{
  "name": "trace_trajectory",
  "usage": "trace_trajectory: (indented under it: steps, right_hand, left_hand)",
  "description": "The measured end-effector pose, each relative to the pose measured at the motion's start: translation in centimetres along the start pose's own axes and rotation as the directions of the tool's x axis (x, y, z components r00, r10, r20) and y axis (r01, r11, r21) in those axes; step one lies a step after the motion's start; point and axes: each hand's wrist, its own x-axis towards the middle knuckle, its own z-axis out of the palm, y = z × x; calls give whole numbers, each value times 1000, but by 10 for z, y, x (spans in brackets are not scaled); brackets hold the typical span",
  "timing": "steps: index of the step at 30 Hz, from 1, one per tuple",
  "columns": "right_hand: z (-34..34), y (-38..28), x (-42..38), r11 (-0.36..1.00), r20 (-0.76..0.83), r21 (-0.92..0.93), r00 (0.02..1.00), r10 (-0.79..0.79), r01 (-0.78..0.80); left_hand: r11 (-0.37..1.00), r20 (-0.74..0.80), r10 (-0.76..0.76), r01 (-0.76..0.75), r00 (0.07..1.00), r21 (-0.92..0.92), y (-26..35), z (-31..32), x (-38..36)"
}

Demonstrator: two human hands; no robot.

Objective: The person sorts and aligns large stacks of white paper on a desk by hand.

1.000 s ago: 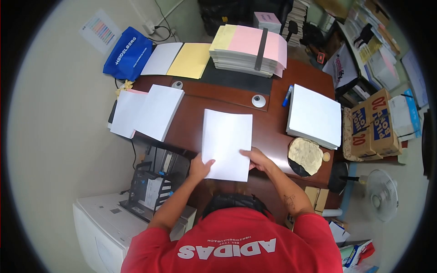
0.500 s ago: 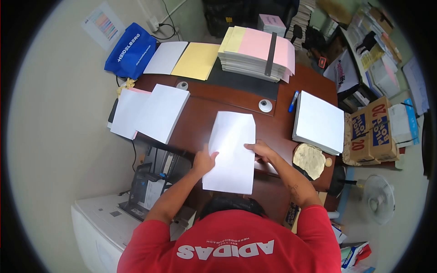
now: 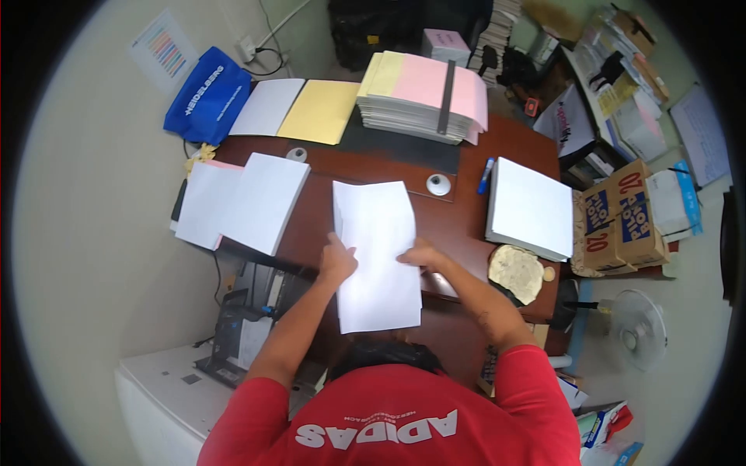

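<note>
Left hand [image 3: 337,259] and right hand [image 3: 422,255] grip opposite long edges of the white paper sheaf [image 3: 378,264], frame centre, near edge of surface [image 3: 466,221]; looks like mid-handling, next move calls for even pressure both sides.

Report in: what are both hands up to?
Left hand gripping paper at left. Right hand gripping it at right. Pen farther right, out of the way.
</note>
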Motion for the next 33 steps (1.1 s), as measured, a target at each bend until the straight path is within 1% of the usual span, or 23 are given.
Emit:
trace_trajectory:
  steps: [2, 3, 4, 6, 8, 10, 12, 13, 14, 16, 18, 20, 21, 22, 23, 24, 25, 26, 27, 29, 30, 32, 33]
  right_hand:
    - [4, -27, -14, 973, -98, -200, 990, 102, -120]
    - [8, -42, -28, 955, -165, -281, 985, 49, -94]
    - [15, -45, -31, 873, -228, -487, 962, -149, 20]
    - [20, -55, -40, 792, -203, -602, 940, -276, 103]
    - [20, -64, -59, 811, -243, -574, 923, -298, 110]
    - [22, -71, -73, 831, -288, -543, 903, -319, 120]
    - [33, -70, -83, 768, -210, -588, 869, -447, 253]
    - [43, -64, -84, 707, -147, -658, 877, -458, 260]
    - [45, -58, -81, 709, -160, -658, 874, -459, 252]
    - [40, -44, -71, 710, -175, -663, 873, -455, 237]
    - [35, -30, -58, 716, -185, -664, 879, -438, 217]
    - [34, -21, -45, 722, -265, -679, 872, -411, 134]
    - [29, -22, -35, 724, -277, -679, 871, -405, 120]
    - [27, -24, -27, 765, -274, -633, 891, -363, 117]
    - [21, -26, -22, 803, -274, -586, 904, -329, 114]
    - [10, -39, -25, 802, -291, -588, 897, -334, 108]
    - [4, -55, -34, 931, -244, -365, 965, -95, 0]
    - [-2, -69, -45, 980, -130, -140, 983, 126, -145]
    - [-4, -64, -38, 979, -133, -148, 984, 121, -141]
    - [0, -38, -19, 981, -6, 193, 1000, 30, -28]
    - [-1, -34, -24, 983, 2, 180, 1000, 26, -26]
    - [-3, -22, -35, 916, 17, 380, 989, -149, 132]
    - [1, -11, -30, 893, -5, 428, 989, -148, 136]
  left_hand:
    - [999, 24, 28, -28, 999, 30, 10, -4, -2]
    - [997, 28, 43, -45, 999, 62, 13, -3, -3]
    - [993, 34, 58, -61, 998, 100, 15, -4, -5]
    - [991, 70, 94, -100, 993, 86, 21, -5, -4]
    - [994, 87, 24, -34, 996, 108, 22, -6, -4]
    - [987, 98, 59, -73, 993, 145, 25, -18, -1]
    - [997, 226, -48, 59, 973, -44, 26, -31, 8]
    - [976, 295, -1, 65, 956, -207, 0, -15, 35]
    - [977, 296, 12, 52, 955, -207, -6, -19, 35]
    - [836, 399, 143, 106, 906, -538, -15, -21, 30]
    - [821, 416, 135, 133, 899, -555, -15, -17, 27]
    - [897, 294, 104, 38, 950, -441, 8, -23, 7]
    - [895, 301, 116, 32, 947, -444, 15, -17, 4]
    - [970, 112, 151, -125, 982, -210, 16, -10, -5]
    - [969, -74, 244, -240, 967, 62, 19, -4, -11]
    - [965, -80, 261, -257, 962, 59, 29, -4, -19]
    - [940, -44, 310, -300, 950, 165, 37, -6, -31]
    - [904, -9, 350, -336, 937, 264, 44, -9, -38]
    - [892, 10, 369, -357, 930, 278, 46, -12, -39]
    - [871, 39, 376, -368, 926, 325, 30, -4, -22]
    - [843, 72, 390, -388, 918, 372, 23, 0, -12]
    - [885, 46, 339, -335, 940, 324, 11, -1, -1]
    - [917, 27, 290, -286, 957, 278, 4, -4, 2]
